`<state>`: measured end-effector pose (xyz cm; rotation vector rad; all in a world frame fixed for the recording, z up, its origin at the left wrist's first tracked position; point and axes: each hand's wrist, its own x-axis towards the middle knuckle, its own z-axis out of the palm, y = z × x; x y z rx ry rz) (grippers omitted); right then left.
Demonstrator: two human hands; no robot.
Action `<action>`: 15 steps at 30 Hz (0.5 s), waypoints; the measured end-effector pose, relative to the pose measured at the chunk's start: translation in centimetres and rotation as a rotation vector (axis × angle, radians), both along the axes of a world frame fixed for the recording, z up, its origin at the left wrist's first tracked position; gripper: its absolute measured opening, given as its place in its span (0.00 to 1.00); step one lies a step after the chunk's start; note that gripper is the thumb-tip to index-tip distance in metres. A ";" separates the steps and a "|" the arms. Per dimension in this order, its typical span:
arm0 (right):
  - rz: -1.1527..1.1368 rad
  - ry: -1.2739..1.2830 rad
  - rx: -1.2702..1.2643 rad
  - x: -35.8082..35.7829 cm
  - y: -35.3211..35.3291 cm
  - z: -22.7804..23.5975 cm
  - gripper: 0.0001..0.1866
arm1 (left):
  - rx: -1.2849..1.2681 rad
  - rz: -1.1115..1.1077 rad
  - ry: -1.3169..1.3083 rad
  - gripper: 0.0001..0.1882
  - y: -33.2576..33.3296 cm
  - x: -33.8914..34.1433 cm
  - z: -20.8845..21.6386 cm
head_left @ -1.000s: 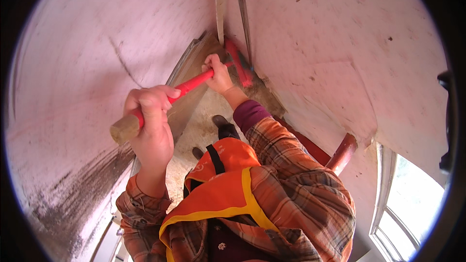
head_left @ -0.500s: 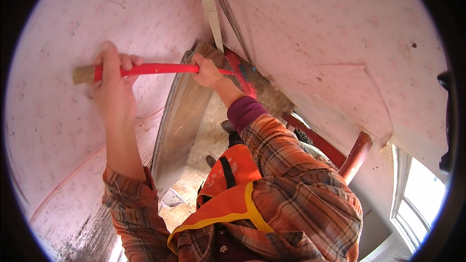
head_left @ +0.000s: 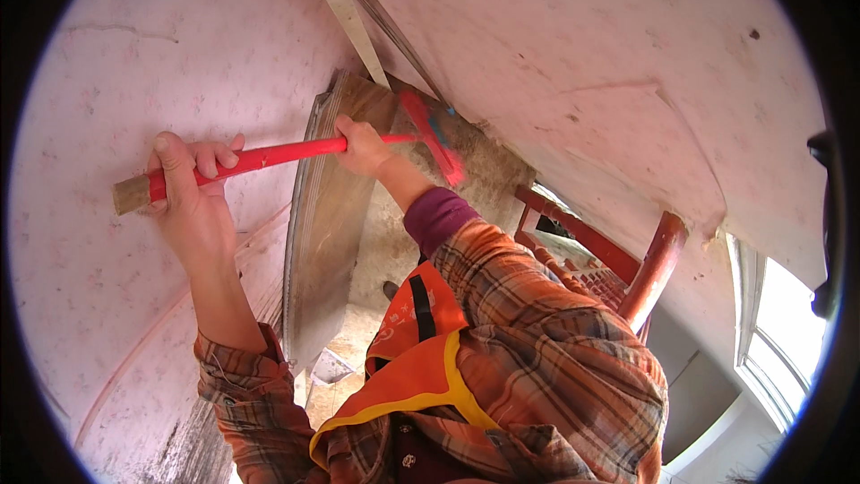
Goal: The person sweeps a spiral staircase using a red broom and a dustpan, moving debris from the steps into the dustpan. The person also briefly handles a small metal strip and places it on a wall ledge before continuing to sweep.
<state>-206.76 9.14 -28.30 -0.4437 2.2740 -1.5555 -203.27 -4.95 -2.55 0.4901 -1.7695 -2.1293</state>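
The left hand (head_left: 193, 193) is wrapped tight round the tail of a red handle (head_left: 269, 157), just short of its bare wooden butt, the forearm rising straight from a plaid cuff. Further along the same handle the right hand (head_left: 363, 148) is closed on it too, wrist bent, arm reaching up past a purple inner sleeve. Beyond the right hand the handle ends in a red scraper head (head_left: 434, 139), which seems to press against the rough grey plaster (head_left: 488, 166), though the contact is hard to see. Left of the handle lies broad pink wall (head_left: 98, 81) with open room; right of the head, a second pink face closes in, forming a tight corner. A curved wooden board (head_left: 327, 224) stands below the handle. A red ladder rail (head_left: 658, 260) is lower right.
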 end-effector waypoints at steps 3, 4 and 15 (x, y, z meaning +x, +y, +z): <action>0.011 -0.051 0.048 2.8 1.4 1.6 0.11 | 0.056 0.018 -0.083 0.16 1.1 0.8 2.0; 0.016 -0.041 0.018 3.5 1.9 2.3 0.11 | 0.020 0.016 -0.063 0.16 1.8 1.2 2.7; 0.265 0.011 0.105 8.0 6.0 -1.2 0.14 | -0.102 -0.323 -0.090 0.10 3.4 11.5 0.6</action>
